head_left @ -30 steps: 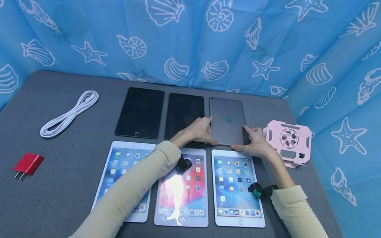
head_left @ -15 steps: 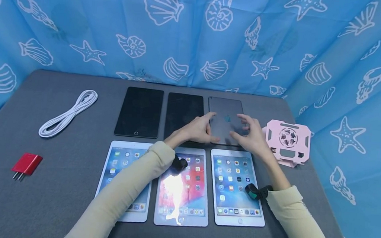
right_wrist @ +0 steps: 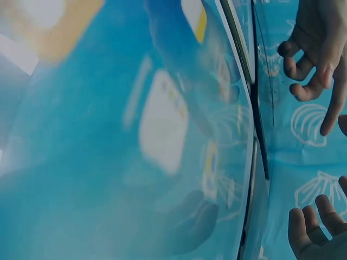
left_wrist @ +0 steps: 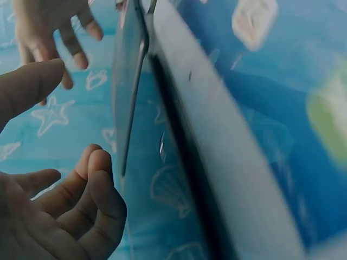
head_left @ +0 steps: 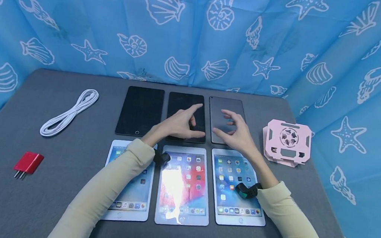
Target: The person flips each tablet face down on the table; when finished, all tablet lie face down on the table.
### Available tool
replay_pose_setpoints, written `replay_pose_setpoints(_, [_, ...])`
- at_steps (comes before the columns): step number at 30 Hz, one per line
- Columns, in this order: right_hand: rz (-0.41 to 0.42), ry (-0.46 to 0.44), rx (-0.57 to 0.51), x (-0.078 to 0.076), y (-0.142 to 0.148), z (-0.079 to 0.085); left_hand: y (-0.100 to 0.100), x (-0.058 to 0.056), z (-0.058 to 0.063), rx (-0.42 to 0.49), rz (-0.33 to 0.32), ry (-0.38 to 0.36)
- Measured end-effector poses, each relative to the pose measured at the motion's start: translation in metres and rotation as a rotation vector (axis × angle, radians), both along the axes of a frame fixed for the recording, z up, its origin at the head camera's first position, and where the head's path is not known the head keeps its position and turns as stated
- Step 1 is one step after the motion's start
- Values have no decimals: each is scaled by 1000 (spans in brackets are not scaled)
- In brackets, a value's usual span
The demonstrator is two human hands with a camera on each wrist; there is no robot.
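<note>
My left hand (head_left: 181,125) hovers over the middle black tablet (head_left: 182,99), thumb and fingers spread apart with nothing between them. Over the lower part of the grey tablet (head_left: 227,102), which lies back side up, is my right hand (head_left: 237,135), its fingers loosely bent and holding nothing. Left of both hands is another black tablet (head_left: 141,109) with a dark screen. Three white tablets with lit screens, left (head_left: 134,196), middle (head_left: 191,197) and right (head_left: 237,205), form the near row under the forearms. In the left wrist view, both hands are off the tablets.
A pink stand (head_left: 288,141) with cut-outs is at the right. Toward the left lie a coiled white cable (head_left: 71,115) and a red plug adapter (head_left: 28,162). A blue shell-patterned curtain (head_left: 197,33) hangs behind the grey tabletop (head_left: 71,184).
Both hands have let go of the grey tablet's edges and lifted off it. The left hand has moved left over the middle black tablet, the right hand slightly left. The grey tablet stays in place.
</note>
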State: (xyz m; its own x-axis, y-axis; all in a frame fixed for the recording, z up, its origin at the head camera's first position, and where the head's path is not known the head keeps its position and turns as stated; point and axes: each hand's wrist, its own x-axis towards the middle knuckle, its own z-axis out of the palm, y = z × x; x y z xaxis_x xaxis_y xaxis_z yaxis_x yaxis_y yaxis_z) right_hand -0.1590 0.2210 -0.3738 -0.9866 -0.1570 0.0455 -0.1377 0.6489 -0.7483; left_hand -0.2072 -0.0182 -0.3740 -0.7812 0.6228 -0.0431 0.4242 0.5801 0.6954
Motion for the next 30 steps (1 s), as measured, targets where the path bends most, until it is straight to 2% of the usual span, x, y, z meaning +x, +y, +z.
replay_pose_setpoints(8, [37,-28,16,-3,-19,-3,-41,-1,4,-21,75,57])
replay_pose_setpoints(17, [53,-168,103,-6,-33,-5,-78,1,3,-86,137,82])
replay_pose_setpoints(22, [79,-196,126,-9,-37,-6,-90,1,-1,-136,143,90])
replay_pose_setpoints(30, [127,-251,226,-13,-44,-6,-89,3,-8,-207,103,18])
